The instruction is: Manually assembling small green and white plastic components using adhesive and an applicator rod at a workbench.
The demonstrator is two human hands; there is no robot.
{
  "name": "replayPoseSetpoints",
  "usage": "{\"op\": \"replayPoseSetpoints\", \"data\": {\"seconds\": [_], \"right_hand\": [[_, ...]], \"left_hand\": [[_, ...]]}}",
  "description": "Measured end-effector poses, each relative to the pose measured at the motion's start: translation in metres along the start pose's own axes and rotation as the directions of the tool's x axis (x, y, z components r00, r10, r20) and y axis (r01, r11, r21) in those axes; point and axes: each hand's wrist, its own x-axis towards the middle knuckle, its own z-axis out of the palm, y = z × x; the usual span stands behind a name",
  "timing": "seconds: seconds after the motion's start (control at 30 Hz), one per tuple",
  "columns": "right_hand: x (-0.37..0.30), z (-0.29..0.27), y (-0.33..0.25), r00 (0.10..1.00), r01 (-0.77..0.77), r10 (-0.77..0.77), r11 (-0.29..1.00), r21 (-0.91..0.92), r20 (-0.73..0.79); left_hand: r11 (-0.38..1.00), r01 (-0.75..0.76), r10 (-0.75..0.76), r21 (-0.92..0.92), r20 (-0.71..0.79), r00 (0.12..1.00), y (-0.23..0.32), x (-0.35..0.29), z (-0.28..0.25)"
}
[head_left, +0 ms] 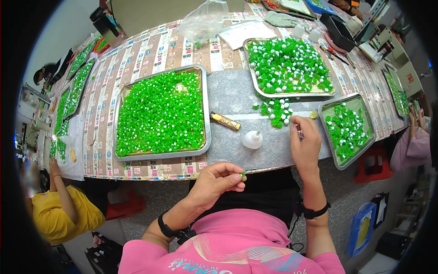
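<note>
My left hand (219, 182) is near the table's front edge, thumb and fingers pinched on a small green plastic piece (243, 176). Further right, my right hand (306, 142) reaches over the table with its fingers bent together at the near edge of a loose pile of green-and-white pieces (276, 112). Whatever its fingertips hold is too small to make out. Between the hands stands a white squeeze bottle (252, 139) with a thin nozzle. A brown-and-gold lighter-like stick (225, 121) lies behind it.
A big metal tray (206, 109) of small green pieces stands left. Trays of green-and-white pieces stand at the back (292, 95) and right (340, 165). A clear plastic bag (203, 20) and papers (244, 34) lie further back. Other people work at both sides.
</note>
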Motion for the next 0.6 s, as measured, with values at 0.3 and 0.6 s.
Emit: {"op": "replayPoseSetpoints", "data": {"seconds": [0.3,0.6], "right_hand": [[0.01,0.006,0.01,0.986,0.048,-0.02,0.984,-0.174,0.164],[-0.009,-0.019,-0.016,0.894,-0.349,0.212,0.882,0.317,0.396]], "left_hand": [[1.0,-0.012,0.012,-0.011,0.021,1.0,0.0,-0.002,0.0],[1.0,-0.007,0.007,-0.014,0.034,0.999,0.005,0.0,0.01]]}}
